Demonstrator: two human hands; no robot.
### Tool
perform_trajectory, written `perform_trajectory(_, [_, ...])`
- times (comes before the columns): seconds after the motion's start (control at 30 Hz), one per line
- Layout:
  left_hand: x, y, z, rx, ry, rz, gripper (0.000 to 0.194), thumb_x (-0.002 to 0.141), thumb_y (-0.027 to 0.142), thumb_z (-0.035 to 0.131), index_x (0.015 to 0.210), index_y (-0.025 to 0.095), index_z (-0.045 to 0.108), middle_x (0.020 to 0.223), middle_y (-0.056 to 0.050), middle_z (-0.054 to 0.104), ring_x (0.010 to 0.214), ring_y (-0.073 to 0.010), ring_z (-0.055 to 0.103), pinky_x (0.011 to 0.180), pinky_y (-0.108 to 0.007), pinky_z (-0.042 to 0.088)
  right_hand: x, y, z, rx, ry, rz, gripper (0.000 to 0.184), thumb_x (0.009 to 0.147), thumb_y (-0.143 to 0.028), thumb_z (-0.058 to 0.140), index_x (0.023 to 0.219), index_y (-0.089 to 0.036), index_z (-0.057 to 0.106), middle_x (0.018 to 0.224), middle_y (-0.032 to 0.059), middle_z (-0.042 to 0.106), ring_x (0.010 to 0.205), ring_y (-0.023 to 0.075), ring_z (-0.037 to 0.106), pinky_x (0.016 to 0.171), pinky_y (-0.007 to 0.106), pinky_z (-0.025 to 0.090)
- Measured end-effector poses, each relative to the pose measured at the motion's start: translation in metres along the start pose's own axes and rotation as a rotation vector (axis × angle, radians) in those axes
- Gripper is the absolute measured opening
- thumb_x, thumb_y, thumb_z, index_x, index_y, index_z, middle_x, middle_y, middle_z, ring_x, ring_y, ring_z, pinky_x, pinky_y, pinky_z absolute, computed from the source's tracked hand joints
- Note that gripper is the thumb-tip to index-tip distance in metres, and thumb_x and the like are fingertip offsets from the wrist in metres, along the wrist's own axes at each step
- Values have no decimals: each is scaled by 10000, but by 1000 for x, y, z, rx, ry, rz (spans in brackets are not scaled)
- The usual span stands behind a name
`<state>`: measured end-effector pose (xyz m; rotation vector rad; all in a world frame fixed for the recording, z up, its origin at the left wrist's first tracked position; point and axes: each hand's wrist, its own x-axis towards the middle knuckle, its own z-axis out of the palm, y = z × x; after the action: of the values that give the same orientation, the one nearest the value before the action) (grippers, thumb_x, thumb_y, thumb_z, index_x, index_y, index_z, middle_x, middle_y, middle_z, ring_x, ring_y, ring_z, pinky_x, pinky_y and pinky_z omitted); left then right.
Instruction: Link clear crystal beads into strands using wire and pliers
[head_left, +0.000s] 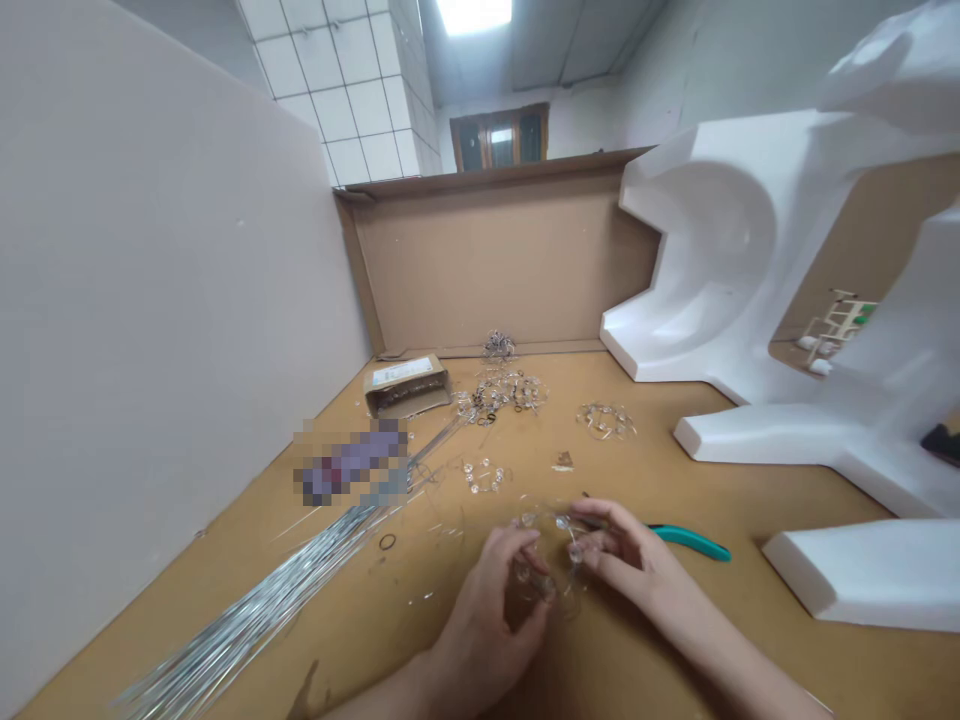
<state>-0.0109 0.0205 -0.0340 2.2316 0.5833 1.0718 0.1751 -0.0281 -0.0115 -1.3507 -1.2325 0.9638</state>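
Note:
Low over the table, a ring of clear beads on wire (576, 553) is held between my two hands. My left hand (491, 610) has its fingers curled round the ring's left side. On the right side, my right hand (626, 550) pinches the ring near a bead with thumb and fingers. Teal-handled pliers (691, 541) lie partly hidden behind my right hand. Just beyond my hands rests another ring of clear beads (484, 476). A small brown scrap (564, 459) is to its right.
A bundle of straight silvery wires (277, 590) spreads across the left. Farther back are an open small cardboard box (409, 388), a heap of beaded wire rings (502, 392) and a separate beaded cluster (606, 420). White foam blocks (720, 435) stand on the right, a white panel (150, 330) on the left.

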Motion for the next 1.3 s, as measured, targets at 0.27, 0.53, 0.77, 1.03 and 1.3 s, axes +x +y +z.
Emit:
perform_trajectory(0.27, [4,1,-5,20,-26,-2,520,746,60,531,1177,267,328,932,-25,519,867,-155,537,806,-328,456,-2,-5,-3,-456,95,-288,82,768,-283,538,726,-213,539,840,40,571,729,151,554,679,305,470])
perform_trajectory(0.53, [5,1,-3,43,-19,5,506,743,63,539,1161,265,338,923,-20,511,867,-158,520,810,-338,444,-9,-9,4,-702,123,-520,125,807,-264,513,886,-252,608,944,74,596,882,199,570,746,352,489])
perform_trajectory(0.77, [3,3,-3,22,-22,-15,521,728,41,544,1153,270,346,935,-16,500,861,-147,522,788,-314,454,-7,-9,4,-489,185,-374,135,814,-325,503,826,-223,592,905,62,610,859,184,589,763,318,483])
perform_trajectory(1.03, [5,0,0,-6,29,-24,540,725,58,558,1172,261,334,912,-20,475,831,-153,540,777,-340,467,-4,-7,3,-249,138,-225,210,825,-376,477,834,-218,614,921,59,629,858,181,596,763,323,493])
perform_trajectory(1.3, [5,0,-5,-309,22,-188,440,794,178,557,1170,234,334,934,-35,479,857,-145,552,829,-339,458,-6,-15,-1,-74,72,-153,272,832,-416,453,836,-217,638,975,61,636,920,195,593,773,311,494])
